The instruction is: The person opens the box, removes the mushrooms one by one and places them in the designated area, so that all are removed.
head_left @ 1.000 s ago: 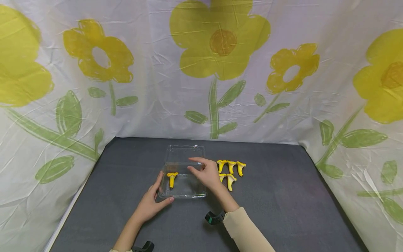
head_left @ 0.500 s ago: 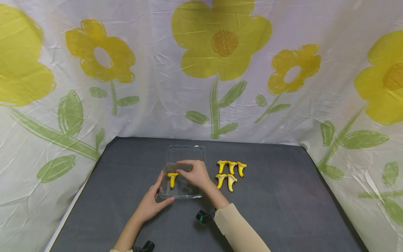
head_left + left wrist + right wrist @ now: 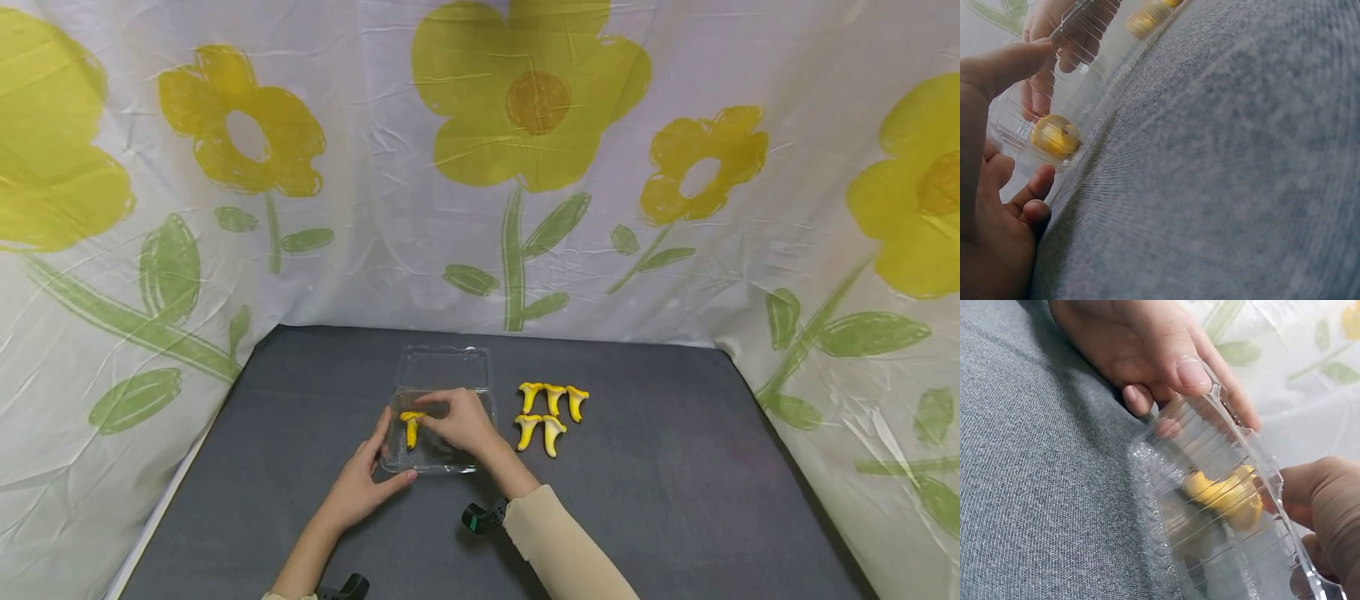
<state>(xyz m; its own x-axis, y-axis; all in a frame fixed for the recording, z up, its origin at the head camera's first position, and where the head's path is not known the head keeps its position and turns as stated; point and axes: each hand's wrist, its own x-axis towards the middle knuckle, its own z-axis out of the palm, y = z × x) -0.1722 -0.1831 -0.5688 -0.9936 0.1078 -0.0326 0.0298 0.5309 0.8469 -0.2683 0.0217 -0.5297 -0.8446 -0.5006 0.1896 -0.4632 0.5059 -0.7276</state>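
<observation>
A clear plastic clamshell box (image 3: 442,472) stands on the table with its lid (image 3: 446,358) folded back. Inside, near the left wall, is one yellow chanterelle mushroom (image 3: 411,432), cap toward the far side. My left hand (image 3: 356,490) holds the box at its near left corner, thumb on the rim in the right wrist view. My right hand (image 3: 461,421) reaches into the box and pinches the right end of the mushroom's cap. Through the ribbed wall, the right wrist view shows the fingertips against the mushroom (image 3: 1229,495); the wall partly blurs the contact.
Right of the box, several chanterelles lie on the dark grey tablecloth (image 3: 675,467) in two rows, a far row (image 3: 553,400) and a near row (image 3: 552,435). A flower-printed white curtain (image 3: 375,275) encloses the table's back and sides.
My right hand has moved left from the box's right side to the mushroom, and its thumb and index finger have drawn closer together around the cap. The left hand has stayed at the corner.
</observation>
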